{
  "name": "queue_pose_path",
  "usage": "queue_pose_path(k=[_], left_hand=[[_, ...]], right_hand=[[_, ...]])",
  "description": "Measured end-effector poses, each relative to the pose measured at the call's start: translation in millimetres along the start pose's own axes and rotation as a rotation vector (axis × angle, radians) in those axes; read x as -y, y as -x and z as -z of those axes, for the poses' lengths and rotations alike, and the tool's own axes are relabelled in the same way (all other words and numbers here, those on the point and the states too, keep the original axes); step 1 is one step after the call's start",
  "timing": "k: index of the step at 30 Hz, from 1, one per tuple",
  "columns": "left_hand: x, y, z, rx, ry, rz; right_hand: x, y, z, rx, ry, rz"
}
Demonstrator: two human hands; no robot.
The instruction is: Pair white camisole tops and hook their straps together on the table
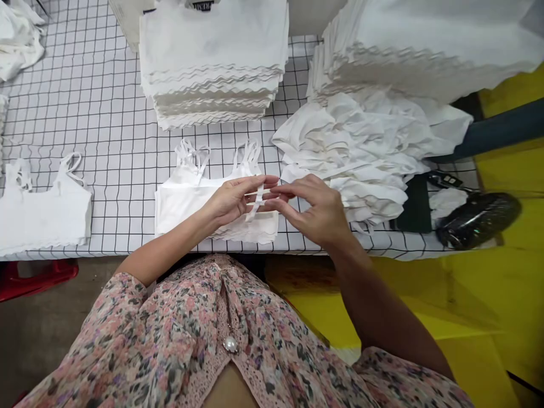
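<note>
Both hands are raised over a small stack of white strapped tops (181, 207) near the table's front edge. My left hand (238, 198) is closed around a narrow white strap (257, 199), which hangs between its fingers. From the right, my right hand (312, 205) meets it, with thumb and fingertips pinched together beside the strap. Whether those fingertips hold part of the strap is too small to tell. The loose straps of the stacked tops stick up behind the hands.
Tall stacks of white cloth pieces (212, 62) (382, 56) stand at the back. A loose white heap (361, 141) lies right of centre, near a black plastic-wrapped bundle (480, 220). More white tops (46, 218) lie at the left on the checked tablecloth (114, 113).
</note>
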State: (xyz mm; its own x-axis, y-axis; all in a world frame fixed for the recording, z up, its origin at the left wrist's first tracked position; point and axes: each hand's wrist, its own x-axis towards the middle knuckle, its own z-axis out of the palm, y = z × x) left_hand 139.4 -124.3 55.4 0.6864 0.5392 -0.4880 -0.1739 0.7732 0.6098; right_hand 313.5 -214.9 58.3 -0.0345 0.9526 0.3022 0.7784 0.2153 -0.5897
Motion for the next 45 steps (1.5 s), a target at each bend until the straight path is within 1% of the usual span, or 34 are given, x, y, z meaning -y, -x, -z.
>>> queue_pose_path(k=[3,4,6,8,10,11,13,15,17,19,21,23,25,27,30,33,35,37,39,41,43,45], left_hand=[[-5.2,-3.0,0.8,0.003,-0.066,-0.013],[-6.3,-3.5,2.0,-0.002,-0.071,-0.007],[-7.5,-2.6,5.8,0.006,-0.046,0.028],[-6.3,0.4,11.3,0.04,-0.016,0.067],[-2.4,3.7,17.0,0.062,-0.033,0.071],[0.1,4.6,19.5,0.052,-0.062,0.055],[3.8,4.3,23.3,-0.01,-0.141,0.007],[2.7,1.3,25.3,-0.088,-0.245,-0.064],[-4.9,-2.9,25.3,-0.128,-0.382,-0.164],[-17.6,-6.9,23.6,-0.114,-0.553,-0.29],[-30.9,-10.6,21.1,-0.072,-0.726,-0.423],[-40.3,-13.8,19.1,-0.034,-0.873,-0.557],[-43.6,-16.3,19.1,-0.024,-0.988,-0.683],[-41.3,-17.9,21.5,-0.026,-1.076,-0.777],[-31.6,-18.8,28.1,-0.047,-1.162,-0.854],[-20.9,-18.7,34.4,-0.087,-1.22,-0.882],[-15.2,-18.5,37.5,-0.097,-1.238,-0.894],[-11.4,-18.7,40.3,-0.101,-1.24,-0.92],[-9.0,-19.6,44.3,-0.089,-1.233,-0.95],[-7.2,-20.7,49.8,-0.094,-1.264,-0.943],[-5.4,-20.2,54.8,-0.159,-1.381,-0.858],[-3.8,-15.7,55.8,-0.276,-1.554,-0.678]], right_hand=[[-7.3,-13.3,-6.9,0.101,-0.212,-0.079],[-8.2,-17.5,-10.0,0.11,-0.268,-0.112],[-9.7,-25.0,-15.2,0.071,-0.361,-0.194],[-12.6,-31.2,-18.9,0.011,-0.458,-0.267],[-18.0,-36.1,-22.6,-0.046,-0.559,-0.301],[-21.5,-38.2,-24.8,-0.067,-0.594,-0.306],[-28.9,-41.5,-29.4,-0.091,-0.61,-0.306],[-34.7,-44.3,-31.8,-0.105,-0.556,-0.291],[-37.1,-47.6,-28.9,-0.144,-0.407,-0.234],[-36.0,-52.6,-20.7,-0.154,-0.212,-0.143],[-33.1,-59.5,-10.5,-0.073,-0.113,-0.052],[-31.5,-67.7,-2.7,0.057,-0.163,0.014],[-32.9,-75.6,0.9,0.142,-0.256,0.054],[-37.1,-81.3,1.3,0.173,-0.303,0.068],[-45.0,-84.0,-1.1,0.186,-0.316,0.061],[-50.4,-79.9,-6.3,0.187,-0.319,0.067],[-51.1,-74.8,-11.4,0.195,-0.338,0.073],[-49.6,-69.4,-16.6,0.2,-0.372,0.047],[-47.5,-65.3,-20.6,0.171,-0.396,0.011],[-46.6,-63.6,-23.2,0.107,-0.399,-0.013],[-47.5,-63.7,-24.9,0.037,-0.398,-0.019],[-48.3,-64.1,-26.1,-0.019,-0.405,-0.013]])
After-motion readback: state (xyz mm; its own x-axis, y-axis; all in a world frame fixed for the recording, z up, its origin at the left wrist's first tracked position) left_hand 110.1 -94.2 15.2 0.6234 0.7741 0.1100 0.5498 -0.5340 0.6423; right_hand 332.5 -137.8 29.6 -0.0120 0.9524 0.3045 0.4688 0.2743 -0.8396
